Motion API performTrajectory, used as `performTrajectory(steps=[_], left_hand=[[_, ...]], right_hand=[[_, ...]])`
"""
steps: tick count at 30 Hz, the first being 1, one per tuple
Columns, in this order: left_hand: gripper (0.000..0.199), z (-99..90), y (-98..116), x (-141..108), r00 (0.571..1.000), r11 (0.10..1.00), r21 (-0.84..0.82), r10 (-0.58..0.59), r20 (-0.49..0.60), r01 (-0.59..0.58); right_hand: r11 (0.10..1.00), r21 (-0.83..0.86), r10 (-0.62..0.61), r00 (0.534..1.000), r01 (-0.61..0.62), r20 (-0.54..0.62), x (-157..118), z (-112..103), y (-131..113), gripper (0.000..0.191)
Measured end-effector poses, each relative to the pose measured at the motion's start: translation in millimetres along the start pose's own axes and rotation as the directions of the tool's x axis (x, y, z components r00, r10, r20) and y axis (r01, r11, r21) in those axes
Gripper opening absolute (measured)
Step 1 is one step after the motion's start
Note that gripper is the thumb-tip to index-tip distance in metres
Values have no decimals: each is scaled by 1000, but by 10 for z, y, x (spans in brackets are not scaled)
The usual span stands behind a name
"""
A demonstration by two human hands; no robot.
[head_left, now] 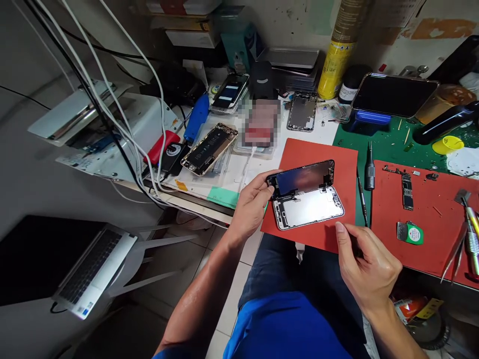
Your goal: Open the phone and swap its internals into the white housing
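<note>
My left hand (254,202) grips the left end of a phone screen (303,179), thumb over its edge. The screen is tilted up with its inner side showing. Below it lies the opened phone body (307,208), with a bright silvery plate inside, on an orange-red mat (318,149). Flex cables seem to bridge the two parts along the near edge of the screen. Off the phone's lower right corner is my right hand (368,259), thumb and forefinger drawn together and the others curled. Whatever may be between those fingertips is too small to tell.
To the right, a screwdriver (369,169), a thin pick-like tool (362,199), a logic board (407,192) and tweezers (454,254) lie about. Another opened phone (209,149) rests at left behind my hand. White cables (127,129) hang at the left, above a laptop (90,269).
</note>
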State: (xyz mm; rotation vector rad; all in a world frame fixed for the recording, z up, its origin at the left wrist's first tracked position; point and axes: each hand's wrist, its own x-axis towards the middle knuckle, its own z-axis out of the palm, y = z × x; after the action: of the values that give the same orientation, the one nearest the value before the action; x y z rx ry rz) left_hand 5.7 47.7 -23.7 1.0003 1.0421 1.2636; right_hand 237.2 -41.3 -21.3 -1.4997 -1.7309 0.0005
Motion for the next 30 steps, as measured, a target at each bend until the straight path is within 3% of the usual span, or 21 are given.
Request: performTrajectory(steps=[5,19,30], left_hand=[[39,-52,-66,10,997,999,3,47,66,-47],[43,-20,-4,1,1000,999,33,2,-2,-2],[43,-41,-31,-2,1000,999,28,16,12,-16]], right_hand=[[1000,-14,-21,1000,21,-1,-15,17,2,4],[1000,20,-14,1000,14,1,-20,32,24,6],[999,20,-31,999,30,10,-7,20,4,7]])
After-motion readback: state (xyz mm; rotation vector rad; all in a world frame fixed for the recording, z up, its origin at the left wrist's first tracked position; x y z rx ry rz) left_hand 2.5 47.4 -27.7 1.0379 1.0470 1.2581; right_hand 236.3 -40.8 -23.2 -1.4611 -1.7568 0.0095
